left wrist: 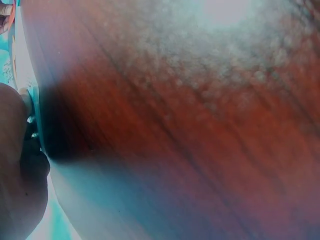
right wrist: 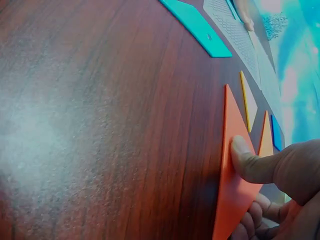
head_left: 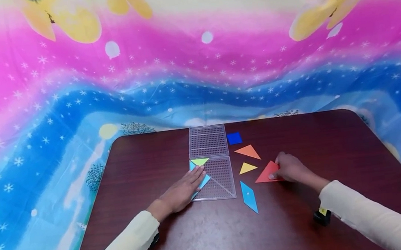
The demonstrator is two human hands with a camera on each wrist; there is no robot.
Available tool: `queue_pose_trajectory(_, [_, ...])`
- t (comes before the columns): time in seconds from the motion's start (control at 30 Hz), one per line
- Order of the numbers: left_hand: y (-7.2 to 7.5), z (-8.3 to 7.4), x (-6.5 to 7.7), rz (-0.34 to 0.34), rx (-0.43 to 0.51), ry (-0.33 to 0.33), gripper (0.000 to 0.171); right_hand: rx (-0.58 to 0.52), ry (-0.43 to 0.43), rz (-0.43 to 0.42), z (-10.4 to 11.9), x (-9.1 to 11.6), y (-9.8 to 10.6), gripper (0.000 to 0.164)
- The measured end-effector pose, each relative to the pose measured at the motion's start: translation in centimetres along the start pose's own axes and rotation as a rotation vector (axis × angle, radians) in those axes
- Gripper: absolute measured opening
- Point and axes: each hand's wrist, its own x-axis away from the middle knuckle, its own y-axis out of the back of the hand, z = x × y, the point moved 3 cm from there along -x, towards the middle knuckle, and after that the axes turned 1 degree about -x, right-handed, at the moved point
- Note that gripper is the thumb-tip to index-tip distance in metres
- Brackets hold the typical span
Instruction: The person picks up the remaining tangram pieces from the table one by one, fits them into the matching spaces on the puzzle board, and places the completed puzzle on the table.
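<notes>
My left hand [head_left: 182, 189] lies with straight fingers over the lower half of a clear gridded tangram case [head_left: 221, 174]. Under those fingers, partly covered, is a light blue triangle [head_left: 204, 180]; a lime green triangle [head_left: 200, 161] sits at the case's upper left, just past the fingertips. To the right, my right hand [head_left: 294, 168] pinches a red triangle [head_left: 264, 174] at its right side. In the right wrist view the thumb presses on the face of this red triangle [right wrist: 232, 192], and the other fingers are curled behind it, partly hidden.
Between the case and my right hand lie a dark blue square [head_left: 234, 138], an orange triangle [head_left: 250, 152], a yellow triangle [head_left: 247, 168] and a blue parallelogram [head_left: 248, 197]. The case's gridded upper half [head_left: 207, 141] reaches the far edge of the brown table [head_left: 144, 156], before a patterned cloth [head_left: 195, 80].
</notes>
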Motion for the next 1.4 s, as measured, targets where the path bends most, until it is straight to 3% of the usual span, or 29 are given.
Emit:
queue_pose_trajectory(0.3, [0.3, -0.1, 0.1, 0.024, -0.001, 0.011, 0.054, -0.060, 0.182, 0.000, -1.2, 0.0, 0.7, 0.030])
queue_pose_trajectory(0.43, [0.2, -0.1, 0.0, 0.023, -0.009, 0.013, 0.055, -0.087, 0.245, -0.002, -2.0, 0.1, 1.2, 0.032])
queue_pose_trajectory(0.6, [0.2, 0.0, 0.0, 0.012, -0.029, 0.008, 0.054, -0.130, 0.235, 0.025, -2.8, 0.0, 1.7, 0.031])
queue_pose_trajectory(0.83, [0.4, -0.2, 0.0, 0.017, -0.025, 0.007, 0.055, -0.384, 0.153, 0.074, -2.6, -0.2, 2.1, 0.027])
queue_pose_trajectory(0.9, [0.4, -0.2, 0.1, 0.020, -0.022, 0.011, 0.055, -0.409, 0.160, 0.074, -2.2, -0.1, 2.4, 0.029])
queue_pose_trajectory(1.13, [0.6, -0.3, 0.1, 0.018, -0.019, 0.014, 0.054, -0.437, 0.202, 0.068, -0.5, 0.5, 3.2, 0.041])
queue_pose_trajectory(1.4, [0.4, -0.3, 0.1, 0.016, -0.016, 0.015, 0.054, -0.434, 0.189, 0.061, 0.8, 0.6, 3.6, 0.048])
